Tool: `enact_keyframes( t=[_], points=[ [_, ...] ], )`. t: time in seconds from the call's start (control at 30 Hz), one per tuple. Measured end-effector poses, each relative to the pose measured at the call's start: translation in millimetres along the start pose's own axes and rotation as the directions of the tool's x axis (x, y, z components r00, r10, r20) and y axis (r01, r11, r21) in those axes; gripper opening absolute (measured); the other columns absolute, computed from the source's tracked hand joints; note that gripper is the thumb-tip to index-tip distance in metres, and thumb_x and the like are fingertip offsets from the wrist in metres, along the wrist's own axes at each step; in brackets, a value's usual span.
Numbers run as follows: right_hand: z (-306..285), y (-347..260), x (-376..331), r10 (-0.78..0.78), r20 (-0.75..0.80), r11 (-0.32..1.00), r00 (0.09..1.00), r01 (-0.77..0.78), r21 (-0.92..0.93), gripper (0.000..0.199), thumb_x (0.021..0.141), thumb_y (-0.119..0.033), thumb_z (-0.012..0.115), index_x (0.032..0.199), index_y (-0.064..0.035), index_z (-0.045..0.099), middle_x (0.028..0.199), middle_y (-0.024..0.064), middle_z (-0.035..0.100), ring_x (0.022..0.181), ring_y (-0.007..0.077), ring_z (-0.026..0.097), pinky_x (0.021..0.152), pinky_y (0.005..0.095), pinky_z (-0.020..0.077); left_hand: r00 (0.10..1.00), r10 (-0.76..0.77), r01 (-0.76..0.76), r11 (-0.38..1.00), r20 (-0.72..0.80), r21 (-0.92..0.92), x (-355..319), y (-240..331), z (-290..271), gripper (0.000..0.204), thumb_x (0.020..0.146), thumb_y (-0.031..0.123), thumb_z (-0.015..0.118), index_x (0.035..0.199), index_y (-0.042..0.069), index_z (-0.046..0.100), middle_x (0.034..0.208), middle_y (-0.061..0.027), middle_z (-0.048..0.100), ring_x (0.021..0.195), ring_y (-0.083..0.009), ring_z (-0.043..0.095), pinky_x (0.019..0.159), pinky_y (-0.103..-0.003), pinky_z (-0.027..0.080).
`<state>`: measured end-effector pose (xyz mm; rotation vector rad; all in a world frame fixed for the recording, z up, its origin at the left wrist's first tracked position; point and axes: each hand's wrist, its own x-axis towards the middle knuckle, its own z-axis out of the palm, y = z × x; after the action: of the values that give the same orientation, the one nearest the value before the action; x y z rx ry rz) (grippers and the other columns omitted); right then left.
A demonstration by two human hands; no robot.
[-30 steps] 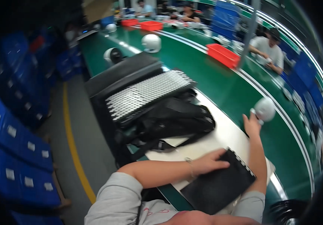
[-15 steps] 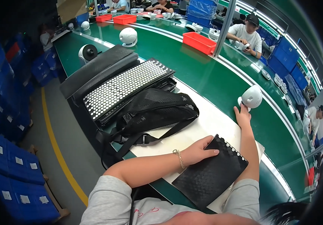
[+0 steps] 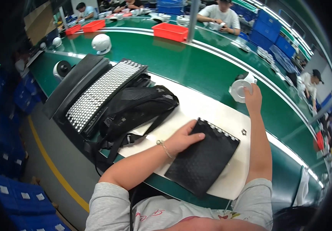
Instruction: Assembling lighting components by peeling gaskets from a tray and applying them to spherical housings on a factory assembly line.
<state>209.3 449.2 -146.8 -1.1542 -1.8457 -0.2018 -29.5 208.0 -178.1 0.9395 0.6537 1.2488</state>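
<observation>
The left hand (image 3: 184, 138) lay flat, fingers spread narrowly, on the near-left corner of a black pouch (image 3: 204, 158). It pressed on the pouch rather than gripping it. The pouch rested on a white mat (image 3: 212, 111) at the near edge of the green belt (image 3: 196, 65), with a row of small pale dots along its far edge. A bracelet (image 3: 164, 148) sat on the left wrist.

The right hand (image 3: 253, 97) was stretched out to the far right of the mat, fingers curled on the rim of a white round part (image 3: 240, 89) that stood at the edge of the belt. The hand held this part; how tightly could not be told.

A small dark star-shaped piece (image 3: 244, 132) lay on the mat just beside the pouch's far-right corner, apart from both hands.

To the left of the pouch, a black mesh bag (image 3: 137, 109) with a strap lay on the mat, and beyond it a black tray (image 3: 100, 94) of white dots. Red bins (image 3: 170, 31) stood on the far side of the belt, where other people (image 3: 218, 13) sat at work.
</observation>
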Motion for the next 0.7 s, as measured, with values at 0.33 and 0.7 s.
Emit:
enact_keyframes(
  t=[0.33,0.7],
  points=[
    [-189.3,-132.2,-76.8,0.283,0.532,0.062,0.798,-0.568,0.82,0.023,0.086,-0.019,0.054,0.096,0.0007,0.049,0.067,0.0016,0.053,0.062,0.0063,0.05,0.059,0.0183,0.0407,0.864,0.45,-0.503,0.768,0.225,0.396,-124.6,39.0,33.6,0.023,0.068,-0.006,0.064,0.087,0.001,0.052,0.085,-0.0082,0.059,0.073,-0.0164,0.056,0.06,-0.026,0.042],
    [-168.7,-168.1,-138.7,0.148,0.849,0.207,0.507,-0.856,0.475,0.033,0.089,-0.023,0.049,0.114,-0.0052,0.036,0.094,0.0079,0.054,0.069,0.0129,0.057,0.058,0.0262,0.0508,0.89,0.416,-0.429,0.631,0.184,0.647,-165.7,0.1,58.3,0.03,0.069,-0.01,0.062,0.094,0.001,0.048,0.075,-0.0106,0.057,0.063,-0.0176,0.054,0.055,-0.027,0.043]
  ],
)
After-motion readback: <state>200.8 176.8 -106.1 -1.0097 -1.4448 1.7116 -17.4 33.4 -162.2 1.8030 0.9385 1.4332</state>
